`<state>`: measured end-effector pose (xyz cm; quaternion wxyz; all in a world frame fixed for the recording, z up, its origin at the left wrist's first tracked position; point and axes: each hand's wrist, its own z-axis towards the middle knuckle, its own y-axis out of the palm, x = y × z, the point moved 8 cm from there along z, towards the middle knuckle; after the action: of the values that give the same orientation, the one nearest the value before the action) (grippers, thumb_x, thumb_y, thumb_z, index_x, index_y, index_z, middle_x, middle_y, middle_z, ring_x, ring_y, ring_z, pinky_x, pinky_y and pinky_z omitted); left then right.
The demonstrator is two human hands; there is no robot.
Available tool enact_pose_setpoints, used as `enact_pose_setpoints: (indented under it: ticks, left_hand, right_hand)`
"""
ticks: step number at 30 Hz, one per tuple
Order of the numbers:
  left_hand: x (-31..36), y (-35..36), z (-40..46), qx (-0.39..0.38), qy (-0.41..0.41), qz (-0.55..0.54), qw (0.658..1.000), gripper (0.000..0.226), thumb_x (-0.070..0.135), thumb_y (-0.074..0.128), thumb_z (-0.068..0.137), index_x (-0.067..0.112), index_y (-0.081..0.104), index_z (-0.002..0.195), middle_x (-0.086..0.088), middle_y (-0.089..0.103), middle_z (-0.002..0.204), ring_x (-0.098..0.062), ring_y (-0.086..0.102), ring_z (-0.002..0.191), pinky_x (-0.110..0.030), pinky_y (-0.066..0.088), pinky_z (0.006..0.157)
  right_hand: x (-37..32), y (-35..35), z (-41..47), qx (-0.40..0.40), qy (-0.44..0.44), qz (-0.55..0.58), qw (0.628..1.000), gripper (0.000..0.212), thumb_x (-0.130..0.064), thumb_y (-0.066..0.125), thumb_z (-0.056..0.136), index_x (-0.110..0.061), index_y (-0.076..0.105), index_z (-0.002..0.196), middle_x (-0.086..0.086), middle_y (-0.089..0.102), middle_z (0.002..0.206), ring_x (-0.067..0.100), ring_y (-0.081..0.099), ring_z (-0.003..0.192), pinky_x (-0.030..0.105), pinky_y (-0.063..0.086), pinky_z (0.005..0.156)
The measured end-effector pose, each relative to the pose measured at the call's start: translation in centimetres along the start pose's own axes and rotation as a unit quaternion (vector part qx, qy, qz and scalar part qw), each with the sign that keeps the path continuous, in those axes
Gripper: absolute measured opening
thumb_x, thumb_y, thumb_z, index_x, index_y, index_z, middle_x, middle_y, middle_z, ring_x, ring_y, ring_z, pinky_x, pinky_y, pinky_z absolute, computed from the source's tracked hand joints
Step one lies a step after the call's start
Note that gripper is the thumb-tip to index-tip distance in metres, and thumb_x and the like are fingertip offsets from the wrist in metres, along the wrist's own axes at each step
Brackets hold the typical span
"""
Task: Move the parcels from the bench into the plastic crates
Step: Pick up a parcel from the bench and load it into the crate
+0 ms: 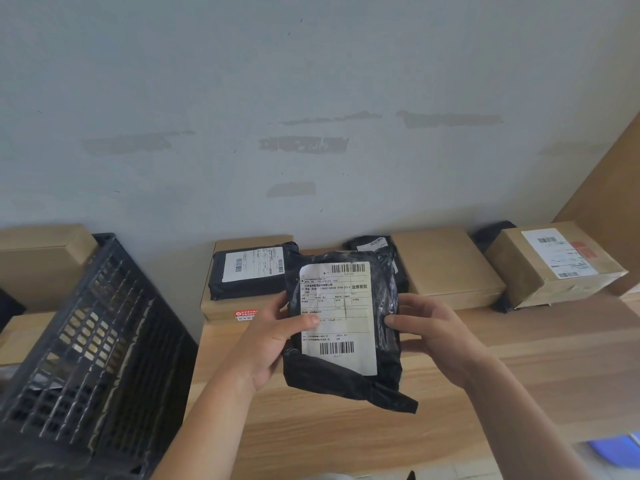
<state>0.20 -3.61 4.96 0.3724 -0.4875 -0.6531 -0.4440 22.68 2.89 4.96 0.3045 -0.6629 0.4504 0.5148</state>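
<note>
Black poly-bag parcel (346, 323) is being held up in the air above the wooden bench (450, 393), near frame centre, white shipping label (337, 317) facing the camera with barcodes at top and bottom. Bag is standing roughly upright, tilted slightly; loose flap of plastic is trailing at its 5 o'clock corner.

Left hand (273, 337) is gripping the parcel's 9 o'clock edge: thumb is pressing on the label face, fingers are wrapping behind the bag. Right hand (426, 330) is gripping the 3 o'clock edge, fingertips curling onto the front of the plastic, palm behind. Both hands are closed on the same parcel.

Dark lattice plastic crate (93, 358) is sitting at 8 o'clock from the parcel, off the bench's left end, its open mouth tipped toward the camera. Contents cannot be made out.

Behind the held parcel, along the grey wall (311, 98):
- 11 o'clock: second black bag parcel (249, 271) with white label, lying on a flat cardboard box (221, 306).
- 12 to 1 o'clock: another black bag (370, 244), mostly hidden by the held one.
- 2 o'clock: plain brown box (446, 265), touching the bench.
- 3 o'clock, further right: taped brown box (554, 265) with white label, black plastic showing behind and under it.

More cardboard boxes (41, 261) are showing at 9 o'clock, behind the crate.
</note>
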Motion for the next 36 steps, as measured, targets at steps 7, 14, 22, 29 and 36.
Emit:
enact_pose_setpoints:
  ticks: [7,14,22,29,36]
  left_hand:
    - [-0.3,0.1,-0.2,-0.012,-0.002,-0.022,1.0,0.056,0.008,0.082,0.08,0.021,0.062,0.13,-0.007,0.078,0.115,-0.025,0.075,0.107,-0.041,0.059,0.089]
    - [-1.9,-0.8,0.1,0.001,-0.023,-0.021,1.0,0.067,0.022,0.089,0.074,0.03,0.062,0.135,-0.007,0.077,0.112,-0.027,0.074,0.106,-0.055,0.055,0.102]
    - [-2.9,-1.7,0.5,0.004,-0.048,-0.038,0.998,0.056,0.009,0.079,0.086,0.028,0.061,0.136,-0.02,0.072,0.121,-0.036,0.069,0.117,-0.054,0.056,0.099]
    - [-3.7,-2.0,0.9,-0.034,-0.061,-0.034,0.997,0.074,0.002,0.078,0.073,0.025,0.058,0.14,-0.02,0.07,0.126,-0.033,0.072,0.108,-0.044,0.06,0.09]
    - [-4.6,-2.5,1.4,-0.039,-0.066,-0.037,0.996,0.069,-0.017,0.068,0.083,0.023,0.059,0.139,-0.022,0.07,0.127,-0.033,0.072,0.101,-0.042,0.06,0.088]
  right_hand:
    - [0.0,-0.5,-0.1,0.012,-0.021,0.0,1.0,0.036,-0.011,0.077,0.082,-0.01,0.072,0.118,0.011,0.078,0.112,0.034,0.073,0.106,0.052,0.058,0.092]
    - [-0.5,-2.2,-0.1,0.088,-0.037,0.021,0.995,0.029,0.001,0.067,0.093,-0.008,0.071,0.12,0.012,0.078,0.111,0.033,0.074,0.105,0.052,0.059,0.092]
    - [-0.7,-2.8,0.0,0.125,-0.04,0.041,0.991,0.027,0.0,0.066,0.095,-0.009,0.071,0.12,0.008,0.079,0.11,0.027,0.075,0.099,0.045,0.06,0.085]
    - [-0.7,-3.5,0.0,0.149,-0.032,0.066,0.986,0.024,-0.001,0.064,0.096,-0.011,0.072,0.117,0.009,0.079,0.108,0.023,0.076,0.094,0.04,0.059,0.079]
    - [-0.4,-3.8,0.0,0.162,-0.02,0.086,0.983,0.022,-0.001,0.063,0.097,-0.009,0.072,0.116,0.013,0.077,0.113,0.027,0.073,0.097,0.05,0.059,0.09]
